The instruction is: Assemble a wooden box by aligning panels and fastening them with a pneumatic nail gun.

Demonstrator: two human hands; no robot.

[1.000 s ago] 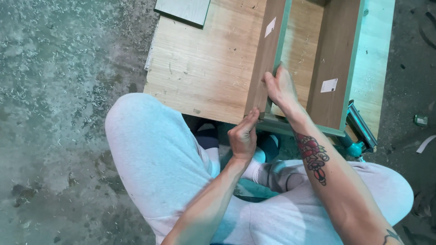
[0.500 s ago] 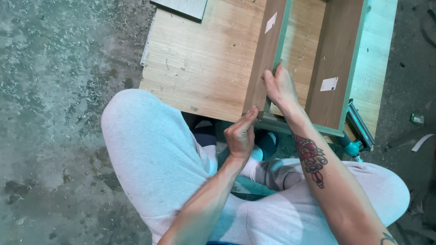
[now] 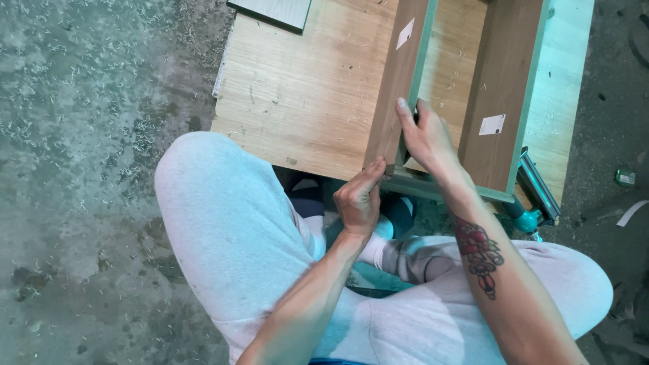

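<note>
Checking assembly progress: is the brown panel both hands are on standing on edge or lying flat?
On edge. The brown panel rises from the flat wood-grain board; the right hand grips its near end and the left hand touches its corner.

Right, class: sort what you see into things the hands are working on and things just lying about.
In hand: left hand and right hand on the upright brown panel; flat wooden board.

Lying about: teal tool, small green object, grey board, white strip.
</note>
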